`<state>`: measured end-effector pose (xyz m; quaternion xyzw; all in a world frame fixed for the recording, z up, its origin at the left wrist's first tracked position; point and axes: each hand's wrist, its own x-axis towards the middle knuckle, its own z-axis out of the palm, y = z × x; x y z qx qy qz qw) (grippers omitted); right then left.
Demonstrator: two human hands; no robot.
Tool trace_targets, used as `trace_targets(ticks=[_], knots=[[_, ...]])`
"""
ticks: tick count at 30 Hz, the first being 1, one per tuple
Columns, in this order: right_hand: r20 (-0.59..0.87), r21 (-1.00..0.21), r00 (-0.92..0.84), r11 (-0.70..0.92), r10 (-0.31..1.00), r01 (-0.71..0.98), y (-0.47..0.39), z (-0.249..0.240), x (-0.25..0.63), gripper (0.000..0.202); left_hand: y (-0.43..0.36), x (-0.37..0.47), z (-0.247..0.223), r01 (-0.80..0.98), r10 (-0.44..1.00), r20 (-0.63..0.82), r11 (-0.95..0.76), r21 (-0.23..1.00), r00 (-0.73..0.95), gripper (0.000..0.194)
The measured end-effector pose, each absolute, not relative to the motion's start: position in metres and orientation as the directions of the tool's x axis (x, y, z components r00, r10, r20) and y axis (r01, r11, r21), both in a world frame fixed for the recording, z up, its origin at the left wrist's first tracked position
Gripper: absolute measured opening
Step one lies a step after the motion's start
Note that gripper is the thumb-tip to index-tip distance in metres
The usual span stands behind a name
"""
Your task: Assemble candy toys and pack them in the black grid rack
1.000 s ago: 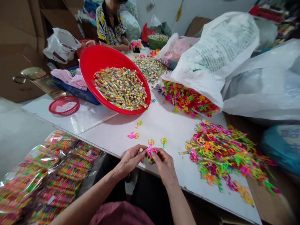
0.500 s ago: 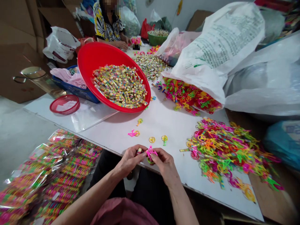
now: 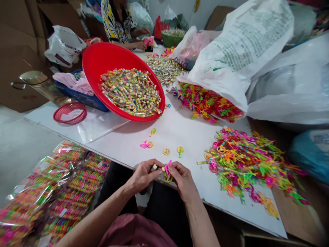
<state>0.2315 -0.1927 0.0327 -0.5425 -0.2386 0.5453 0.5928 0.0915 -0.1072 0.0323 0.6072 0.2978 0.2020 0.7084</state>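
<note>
Near the table's front edge, my left hand pinches a small wrapped stick with a pale end. Beside it, my right hand holds a pink plastic piece, with a green ring hanging just below. The stick and the pink piece almost meet between my fingertips. On the white table just beyond lie a yellow ring, a green-and-yellow piece and a pink-and-yellow piece.
A tilted red basin holds wrapped sticks. Colourful assembled pieces are heaped on the right, below an open white sack. Packed bags lie at lower left. Another person's hands work across the table.
The pink piece has tilted and shifted slightly right in my right hand, showing more of the green ring. The person across has raised one hand.
</note>
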Motion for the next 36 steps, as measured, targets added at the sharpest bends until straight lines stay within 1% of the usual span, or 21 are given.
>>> trace_targets(ticks=[4, 8, 12, 14, 16, 19, 21, 23, 27, 29, 32, 36], knots=[[-0.335, -0.867, 0.278, -0.179, 0.900, -0.465, -0.195, 0.032, 0.232, 0.020, -0.109, 0.095, 0.029, 0.059, 0.684, -0.107, 0.092, 0.994, 0.722, 0.023], [-0.347, -0.862, 0.278, -0.188, 0.896, -0.470, -0.197, 0.035, 0.231, 0.022, -0.110, 0.096, 0.028, 0.082, 0.690, -0.128, 0.100, 0.992, 0.713, 0.020], [-0.375, -0.850, 0.294, -0.199, 0.879, -0.488, -0.198, 0.037, 0.228, 0.025, -0.111, 0.093, 0.030, 0.042, 0.646, -0.099, 0.104, 0.994, 0.757, 0.019], [-0.365, -0.847, 0.287, -0.187, 0.886, -0.498, -0.198, 0.037, 0.228, 0.024, -0.111, 0.092, 0.031, 0.028, 0.638, -0.097, 0.118, 0.993, 0.763, 0.019], [-0.338, -0.865, 0.297, -0.170, 0.893, -0.473, -0.199, 0.035, 0.228, 0.022, -0.113, 0.092, 0.033, 0.047, 0.646, -0.093, 0.089, 0.995, 0.758, 0.018], [-0.301, -0.911, 0.351, -0.159, 0.886, -0.381, -0.200, 0.034, 0.226, 0.023, -0.116, 0.092, 0.036, 0.086, 0.662, -0.040, -0.036, 0.996, 0.749, 0.015], [-0.281, -0.939, 0.403, -0.164, 0.871, -0.301, -0.202, 0.033, 0.223, 0.024, -0.121, 0.092, 0.037, 0.104, 0.690, -0.012, -0.091, 0.990, 0.723, 0.015], [-0.261, -0.961, 0.461, -0.186, 0.848, -0.202, -0.204, 0.032, 0.218, 0.026, -0.127, 0.092, 0.036, 0.139, 0.741, -0.010, -0.112, 0.984, 0.671, 0.014], [-0.168, -0.960, 0.584, -0.266, 0.794, 0.086, -0.204, 0.028, 0.210, 0.025, -0.142, 0.095, 0.027, 0.247, 0.816, -0.046, -0.120, 0.962, 0.576, 0.011], [-0.130, -0.948, 0.603, -0.276, 0.787, 0.157, -0.201, 0.027, 0.210, 0.024, -0.146, 0.098, 0.023, 0.301, 0.845, -0.082, -0.095, 0.949, 0.528, 0.012], [-0.158, -0.967, 0.580, -0.245, 0.799, 0.074, -0.194, 0.032, 0.215, 0.024, -0.141, 0.102, 0.025, 0.318, 0.848, -0.097, -0.087, 0.944, 0.521, 0.013], [-0.172, -0.985, 0.536, -0.154, 0.827, -0.077, -0.189, 0.037, 0.223, 0.025, -0.129, 0.104, 0.035, 0.256, 0.814, -0.026, -0.151, 0.955, 0.580, 0.014]])
